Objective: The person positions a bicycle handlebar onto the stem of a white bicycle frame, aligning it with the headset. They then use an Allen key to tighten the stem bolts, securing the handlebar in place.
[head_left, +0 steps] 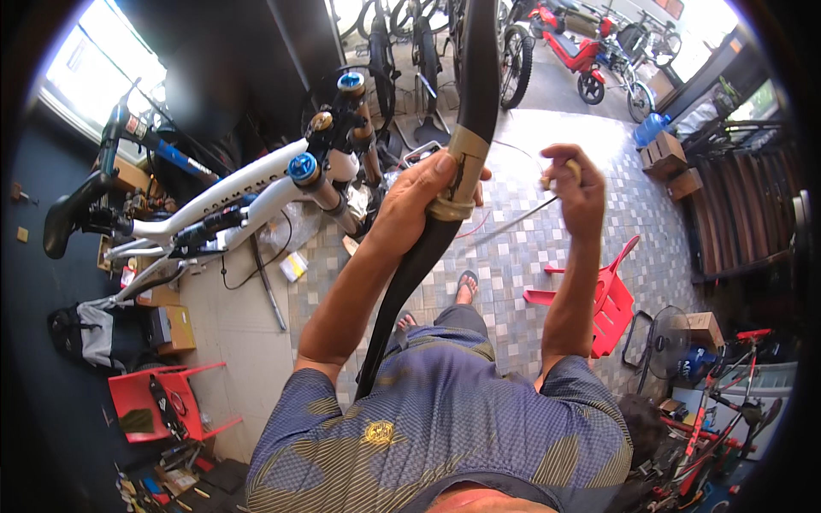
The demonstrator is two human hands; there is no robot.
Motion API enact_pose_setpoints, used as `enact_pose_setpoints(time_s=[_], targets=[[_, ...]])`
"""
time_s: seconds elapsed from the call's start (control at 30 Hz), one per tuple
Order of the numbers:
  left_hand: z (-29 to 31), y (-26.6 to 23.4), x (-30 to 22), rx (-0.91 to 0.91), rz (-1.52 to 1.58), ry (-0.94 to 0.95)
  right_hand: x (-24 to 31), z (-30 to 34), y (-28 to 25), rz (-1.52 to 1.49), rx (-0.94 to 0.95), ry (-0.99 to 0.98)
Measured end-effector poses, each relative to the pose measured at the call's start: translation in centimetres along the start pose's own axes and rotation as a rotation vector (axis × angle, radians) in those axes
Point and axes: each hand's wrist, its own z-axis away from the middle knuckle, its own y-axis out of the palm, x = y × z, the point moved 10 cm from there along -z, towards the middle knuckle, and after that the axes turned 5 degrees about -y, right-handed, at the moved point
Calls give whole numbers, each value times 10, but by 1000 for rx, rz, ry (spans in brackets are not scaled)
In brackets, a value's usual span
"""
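My left hand is wrapped around a long, bent black bar, which looks like a bicycle handlebar. Its fingers grip the tan middle section, where dark marks show on the surface. The bar slants from the top of the view down to my left side. To the right, my right hand is raised with its fingers curled around a thin tool with a yellowish handle and a slim metal shaft. The shaft points down and left toward the bar, apart from it, and its far end is blurred.
A white bicycle frame with a blue-capped fork stands at the left. Red chairs are on both sides. Parked bicycles and a red scooter line the back. A fan and a red bicycle are at right.
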Motion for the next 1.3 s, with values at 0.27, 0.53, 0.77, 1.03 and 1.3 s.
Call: enact_pose_setpoints(time_s=[0.27,0.53,0.77,1.03,1.3], targets=[[-49,-23,-22,-48,-136,161,16,6,60,-103,175,-50],[-61,-12,-35,-143,-131,203,-1,-30,85,-172,68,-13],[-56,-28,-34,-183,-163,120,-4,-26,92,11,5,62],[-95,-63,-53,-301,-720,162,-43,-20,111,-74,152,181],[-142,-61,-40,-323,-747,133,-81,-11,117,-251,142,352]])
